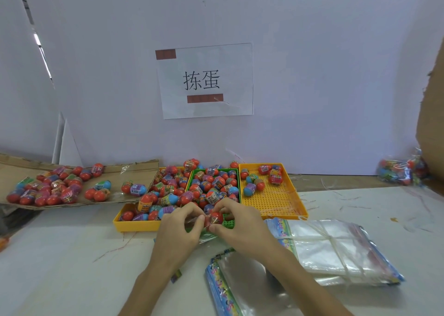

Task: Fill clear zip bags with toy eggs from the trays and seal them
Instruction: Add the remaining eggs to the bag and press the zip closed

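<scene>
My left hand (181,222) pinches the mouth of a clear zip bag (204,235) in front of the trays. My right hand (236,222) holds a red toy egg (215,217) at that bag's opening, fingers curled round it. Behind the hands stand three trays: a yellow tray (134,224) and a green tray (236,171) heaped with red, blue and purple eggs, and a second yellow tray (276,202) with a few eggs at its far end.
Filled bags of eggs (48,188) lie on cardboard at the left. More filled bags (401,169) sit far right. Two stacks of empty zip bags lie near me, one (336,251) at right and one (230,284) at the bottom. A white wall with a paper sign (204,80) closes the back.
</scene>
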`<state>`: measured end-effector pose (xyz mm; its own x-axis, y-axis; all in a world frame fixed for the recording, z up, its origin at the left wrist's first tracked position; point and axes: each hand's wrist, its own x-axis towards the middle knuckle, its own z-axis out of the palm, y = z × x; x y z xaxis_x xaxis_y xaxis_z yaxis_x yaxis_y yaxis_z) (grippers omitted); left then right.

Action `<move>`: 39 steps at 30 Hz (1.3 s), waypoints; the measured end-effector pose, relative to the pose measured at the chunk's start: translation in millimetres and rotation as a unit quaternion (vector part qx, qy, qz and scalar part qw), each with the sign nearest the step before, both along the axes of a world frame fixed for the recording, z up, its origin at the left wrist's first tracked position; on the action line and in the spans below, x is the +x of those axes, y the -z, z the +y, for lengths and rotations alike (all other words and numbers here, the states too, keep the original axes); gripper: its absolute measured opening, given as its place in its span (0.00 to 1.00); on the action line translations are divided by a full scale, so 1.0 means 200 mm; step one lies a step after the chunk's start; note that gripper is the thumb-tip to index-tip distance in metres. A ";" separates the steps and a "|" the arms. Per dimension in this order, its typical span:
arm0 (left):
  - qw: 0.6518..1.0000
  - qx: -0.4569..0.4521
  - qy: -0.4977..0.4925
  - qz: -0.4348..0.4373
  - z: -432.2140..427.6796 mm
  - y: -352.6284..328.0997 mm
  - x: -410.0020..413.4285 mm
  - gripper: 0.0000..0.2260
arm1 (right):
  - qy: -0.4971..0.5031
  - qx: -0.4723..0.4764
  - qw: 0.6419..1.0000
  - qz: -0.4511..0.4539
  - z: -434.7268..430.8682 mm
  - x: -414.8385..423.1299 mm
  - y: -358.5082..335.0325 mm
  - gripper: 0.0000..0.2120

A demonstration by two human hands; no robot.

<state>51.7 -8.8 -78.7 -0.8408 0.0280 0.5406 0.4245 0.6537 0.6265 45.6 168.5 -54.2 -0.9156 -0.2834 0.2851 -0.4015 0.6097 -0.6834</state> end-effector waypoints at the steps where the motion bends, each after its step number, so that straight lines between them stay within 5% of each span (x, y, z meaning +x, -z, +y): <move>1: 1.000 -0.002 0.003 0.004 0.00 0.00 0.00 0.09 | -0.004 -0.004 1.000 -0.004 0.00 0.00 0.00 0.09; 22: 0.993 0.099 0.020 0.061 0.00 -0.05 0.02 0.06 | -0.060 -0.134 0.989 0.019 -0.01 0.01 -0.05 0.11; 33: 0.905 0.374 0.119 -0.162 -0.04 -0.09 0.01 0.05 | -0.095 -0.175 0.977 0.072 0.02 0.03 -0.10 0.12; 39: 0.899 0.330 0.159 -0.240 -0.05 -0.12 0.02 0.13 | -0.116 -0.204 0.967 0.102 0.02 0.05 -0.11 0.12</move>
<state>55.7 -19.0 -55.6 -0.9880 0.1141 0.1045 0.1011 -0.0351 0.9943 54.9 172.0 -32.7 -0.7538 -0.3004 0.5845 -0.6469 0.1828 -0.7403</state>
